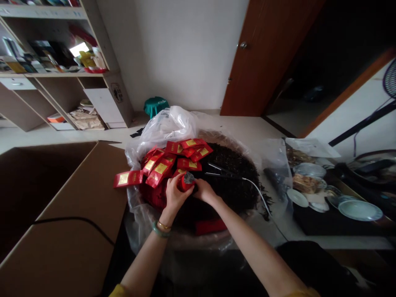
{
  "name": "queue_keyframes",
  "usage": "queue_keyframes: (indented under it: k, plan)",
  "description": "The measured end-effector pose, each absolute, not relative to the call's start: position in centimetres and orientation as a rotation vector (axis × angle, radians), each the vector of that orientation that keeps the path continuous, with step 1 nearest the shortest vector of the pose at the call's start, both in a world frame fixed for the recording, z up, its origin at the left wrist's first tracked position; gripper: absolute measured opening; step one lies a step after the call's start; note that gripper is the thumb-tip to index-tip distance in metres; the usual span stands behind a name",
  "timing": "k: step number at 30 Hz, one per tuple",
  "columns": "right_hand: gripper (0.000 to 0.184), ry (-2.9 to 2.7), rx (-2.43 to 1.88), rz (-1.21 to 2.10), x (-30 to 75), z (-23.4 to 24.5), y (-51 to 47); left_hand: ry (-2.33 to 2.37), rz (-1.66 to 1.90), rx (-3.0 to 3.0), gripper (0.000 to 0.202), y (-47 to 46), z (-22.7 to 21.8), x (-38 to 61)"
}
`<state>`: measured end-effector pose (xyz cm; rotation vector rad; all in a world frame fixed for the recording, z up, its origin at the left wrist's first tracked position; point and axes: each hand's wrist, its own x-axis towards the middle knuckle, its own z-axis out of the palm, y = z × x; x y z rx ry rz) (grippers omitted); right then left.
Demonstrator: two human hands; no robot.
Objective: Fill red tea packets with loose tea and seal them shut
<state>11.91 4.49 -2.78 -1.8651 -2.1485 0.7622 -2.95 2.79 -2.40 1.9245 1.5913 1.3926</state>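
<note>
My left hand point(174, 194) is closed around a small red packet point(186, 182), whose silvery lining shows at its upper end. Close against the packet's right side is my right hand point(204, 190), its fingers curled and partly hidden, so what they grip cannot be made out. Both hands are over a wide round container lined with clear plastic point(134, 225), which holds dark loose tea leaves point(236, 194). Several red packets with gold labels point(161, 168) are heaped beyond my left hand. A black hair straightener point(224, 172) with a white cord lies on the leaves, its arms apart.
An open cardboard box point(83, 206) stands at left. Along the right are a pale dish point(360, 210), a small bowl point(297, 198) and bagged goods. Shelving point(116, 95) stands at the back left, a teal stool or bag point(155, 107) by the wall, and a brown door point(256, 57) beyond.
</note>
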Motion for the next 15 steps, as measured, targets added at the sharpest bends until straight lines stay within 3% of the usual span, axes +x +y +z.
queue_keyframes:
  k: [2,7,15]
  plan:
    - [0.03,-2.029,-1.754,0.821,13.3,-1.2,4.7,1.595,1.388,1.918,0.053,2.8,-2.3,-2.9]
    - [0.028,-1.668,-1.596,1.053,15.5,4.9,5.5,1.586,1.37,1.888,0.052,2.8,-2.2,-2.9]
    - [0.028,-2.092,-1.413,0.838,12.0,10.5,5.7,1.582,1.382,1.857,0.054,3.0,-2.8,-3.0]
